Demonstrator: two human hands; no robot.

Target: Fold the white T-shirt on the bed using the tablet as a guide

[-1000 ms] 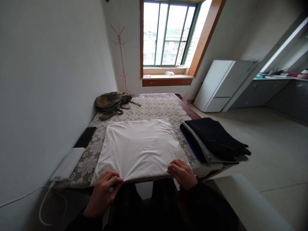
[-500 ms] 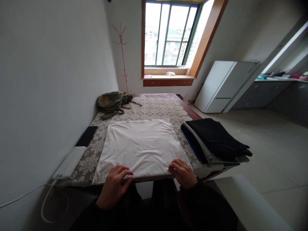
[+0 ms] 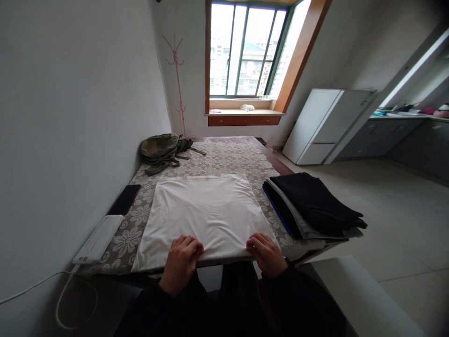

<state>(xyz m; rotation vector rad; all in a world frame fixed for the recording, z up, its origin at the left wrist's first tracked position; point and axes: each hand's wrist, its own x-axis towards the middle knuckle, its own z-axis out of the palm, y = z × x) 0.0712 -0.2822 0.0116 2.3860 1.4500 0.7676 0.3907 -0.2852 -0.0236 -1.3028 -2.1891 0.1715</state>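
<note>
Head view, white power strip [image 3: 98,239] far left of the grips, left hand [image 3: 180,263] pinching the white cloth [image 3: 205,215] at its near edge on the worktop [image 3: 228,157], right hand [image 3: 267,254] pinching the same edge, dark folded clothes [image 3: 314,202] just right.

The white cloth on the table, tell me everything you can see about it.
The white cloth is a soft, plain fabric folded into a rough square, lying flat on the flowered table cover with faint creases near its front edge. The left hand and right hand both rest their fingers on that near edge, which reaches the table's front. A stack of dark folded clothes lies just to its right.
</note>
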